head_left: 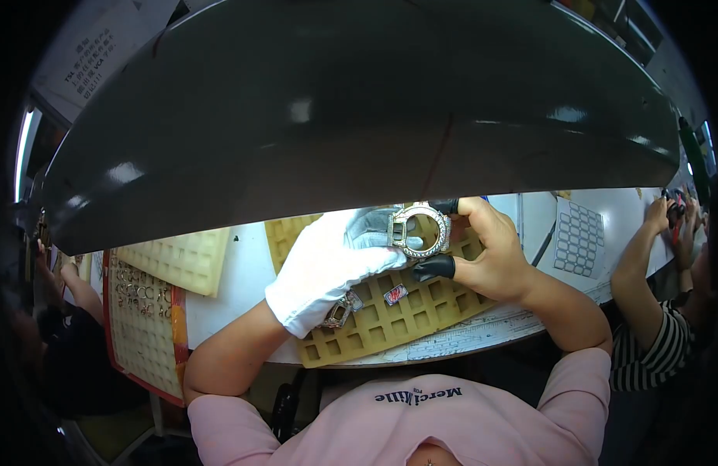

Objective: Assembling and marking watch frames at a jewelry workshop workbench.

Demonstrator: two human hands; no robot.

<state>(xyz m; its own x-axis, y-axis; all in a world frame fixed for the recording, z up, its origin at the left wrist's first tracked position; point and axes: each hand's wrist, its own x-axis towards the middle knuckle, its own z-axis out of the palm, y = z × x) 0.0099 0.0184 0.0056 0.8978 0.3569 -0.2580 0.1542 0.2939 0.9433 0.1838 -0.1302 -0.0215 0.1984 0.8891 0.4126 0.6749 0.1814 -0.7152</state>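
Note:
My left hand (pixel 316 260), in a white glove with grey fingers, grips one side of a large silver-coloured ring with a square open setting (pixel 430 252). From the other side, my right hand (pixel 495 260) pinches the ring's band between fingers in black finger cots. Both hands hold it above a yellow tray with square pockets (pixel 374 335). Another ring with an open setting (pixel 338 313) rests in the tray below my left wrist. A small red and blue piece (pixel 395 293) lies nearby on the tray. My left fingers are partly hidden behind the held ring.
A dark glossy hood (pixel 359 101) spans above the table. To the left sit a pale pocketed tray (pixel 208 260) and a red-edged tray of several rings (pixel 142 342). A sheet of grey oval shapes (pixel 579 239) lies right. Co-workers' arms (pixel 637 252) show at both sides.

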